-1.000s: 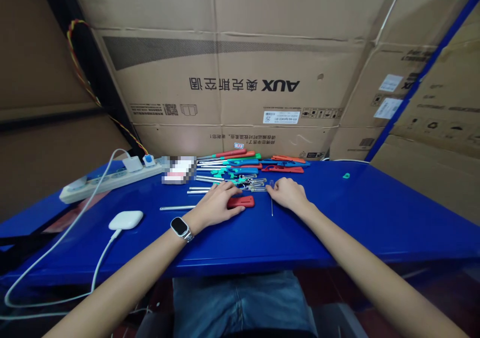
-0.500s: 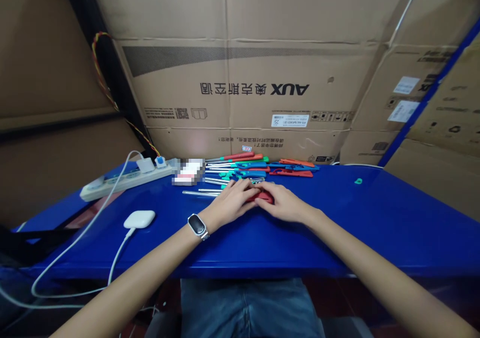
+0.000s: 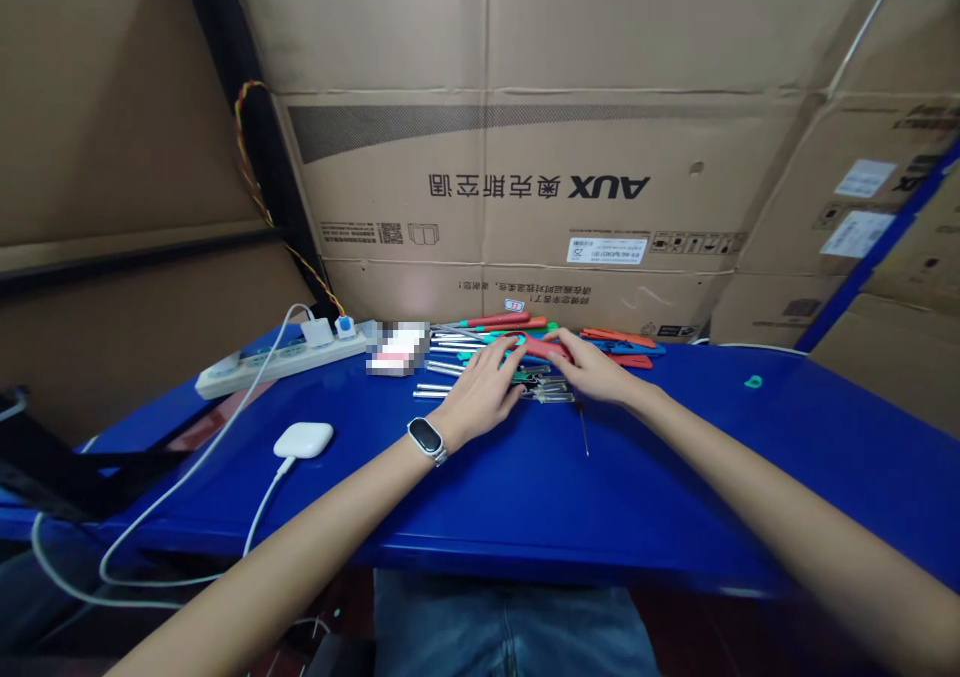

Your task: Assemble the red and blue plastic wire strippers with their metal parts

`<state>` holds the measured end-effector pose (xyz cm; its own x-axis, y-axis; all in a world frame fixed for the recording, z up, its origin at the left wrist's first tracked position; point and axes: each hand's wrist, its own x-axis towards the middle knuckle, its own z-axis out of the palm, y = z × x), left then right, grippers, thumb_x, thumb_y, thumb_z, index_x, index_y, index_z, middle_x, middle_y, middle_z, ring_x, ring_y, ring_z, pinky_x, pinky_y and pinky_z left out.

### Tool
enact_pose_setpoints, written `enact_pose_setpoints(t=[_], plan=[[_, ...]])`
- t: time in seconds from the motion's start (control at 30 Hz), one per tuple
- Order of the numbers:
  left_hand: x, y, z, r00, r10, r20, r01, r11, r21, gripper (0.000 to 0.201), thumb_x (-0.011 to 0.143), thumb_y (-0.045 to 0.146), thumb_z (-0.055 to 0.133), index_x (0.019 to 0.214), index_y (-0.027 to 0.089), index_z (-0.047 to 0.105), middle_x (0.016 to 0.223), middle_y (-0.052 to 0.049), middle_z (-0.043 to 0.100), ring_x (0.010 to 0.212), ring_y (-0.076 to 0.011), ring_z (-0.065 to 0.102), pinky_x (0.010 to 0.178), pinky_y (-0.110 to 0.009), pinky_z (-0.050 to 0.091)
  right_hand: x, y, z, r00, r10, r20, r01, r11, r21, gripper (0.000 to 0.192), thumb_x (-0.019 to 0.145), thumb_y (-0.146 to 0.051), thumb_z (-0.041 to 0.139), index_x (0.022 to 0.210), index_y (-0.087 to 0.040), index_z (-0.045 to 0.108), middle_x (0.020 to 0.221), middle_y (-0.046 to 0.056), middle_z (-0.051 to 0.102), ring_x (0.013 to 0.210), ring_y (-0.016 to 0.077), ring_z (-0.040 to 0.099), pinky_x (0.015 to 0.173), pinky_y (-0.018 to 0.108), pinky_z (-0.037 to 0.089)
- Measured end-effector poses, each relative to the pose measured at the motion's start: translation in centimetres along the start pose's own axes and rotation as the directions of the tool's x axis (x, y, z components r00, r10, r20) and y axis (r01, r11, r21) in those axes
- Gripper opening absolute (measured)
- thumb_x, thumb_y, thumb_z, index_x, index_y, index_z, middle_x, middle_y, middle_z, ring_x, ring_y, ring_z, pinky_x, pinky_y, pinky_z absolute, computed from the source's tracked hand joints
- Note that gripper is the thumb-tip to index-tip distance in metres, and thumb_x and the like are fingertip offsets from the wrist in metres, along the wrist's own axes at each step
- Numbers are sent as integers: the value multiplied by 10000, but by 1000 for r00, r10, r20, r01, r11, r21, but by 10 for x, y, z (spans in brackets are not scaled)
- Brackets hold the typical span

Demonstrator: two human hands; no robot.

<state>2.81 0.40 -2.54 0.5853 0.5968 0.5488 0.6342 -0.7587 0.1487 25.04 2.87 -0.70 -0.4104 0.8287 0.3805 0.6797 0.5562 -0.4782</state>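
Note:
My right hand [image 3: 592, 365] pinches the right end of a red plastic handle [image 3: 541, 347] above a pile of tools. Beside it, my left hand [image 3: 486, 382] reaches over the pile with its fingers and thumb apart. Its fingertips are at the handle's left end; whether they press on it is hard to tell. Under and around both hands lie metal rods [image 3: 444, 368] and clear-and-metal pieces [image 3: 551, 389]. Close below my right hand, a small thin screwdriver [image 3: 585, 432] rests on the blue table [image 3: 645, 497].
Red, orange and blue handle parts [image 3: 626, 344] lie at the back right, with red-handled tools [image 3: 495, 321] behind the pile. On the left are a power strip [image 3: 281, 362] and a white case [image 3: 304, 440] on a cable. A small green piece [image 3: 753, 382] lies right. Cardboard [image 3: 510, 137] walls the back.
Both hands have moved forward, and the red handle has gone from nearer the table's front to over the pile. My left fingers have spread. The small screwdriver has come into sight.

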Motion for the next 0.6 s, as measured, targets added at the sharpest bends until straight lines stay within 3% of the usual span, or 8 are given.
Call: enact_pose_setpoints(t=[0.1, 0.2, 0.3, 0.43, 0.6], plan=[[-3, -19, 2, 995, -79, 66, 77, 997, 23, 530, 865, 67, 424, 1390, 142, 428, 1480, -178, 400, 1388, -304, 368, 1135, -509, 348, 21, 22, 4, 999, 17, 27, -15, 997, -69, 272, 939, -263, 417, 1148, -144, 544, 905, 71, 646, 780, 204, 592, 756, 349, 478], [-2, -42, 0, 983, -144, 112, 143, 990, 18, 655, 747, -6, 418, 1387, 132, 456, 1469, -171, 431, 1379, -283, 400, 1153, -476, 344, 38, 40, 11, 1000, -19, 21, 21, 995, -94, 283, 926, -226, 443, 1184, -162, 540, 1005, 82, 637, 880, 205, 593, 819, 348, 471], [6, -60, -1, 966, -185, 179, 182, 983, 30, 688, 734, 14, 421, 1418, 91, 427, 1518, -194, 378, 1415, -295, 360, 1175, -472, 311, 50, 49, 16, 999, -24, 33, 30, 982, -186, 324, 926, -224, 461, 1236, -184, 547, 1051, 90, 600, 955, 210, 589, 881, 356, 457], [19, -72, 3, 934, -241, 262, 220, 969, 109, 703, 740, 39, 428, 1441, 72, 394, 1554, -191, 329, 1448, -299, 304, 1186, -459, 282, 53, 45, 17, 999, 17, 45, 2, 917, -399, 390, 985, -367, 388, 1325, -255, 540, 1080, 107, 540, 898, 227, 601, 836, 379, 456], [25, -78, 11, 909, -280, 308, 249, 959, 137, 683, 761, 79, 424, 1443, 107, 409, 1558, -172, 330, 1449, -305, 301, 1174, -492, 283, 45, 32, 19, 999, 25, 32, 0, 779, -627, 436, 991, -415, 357, 1349, -251, 546, 1195, 166, 500, 1003, 296, 569, 820, 400, 423]])
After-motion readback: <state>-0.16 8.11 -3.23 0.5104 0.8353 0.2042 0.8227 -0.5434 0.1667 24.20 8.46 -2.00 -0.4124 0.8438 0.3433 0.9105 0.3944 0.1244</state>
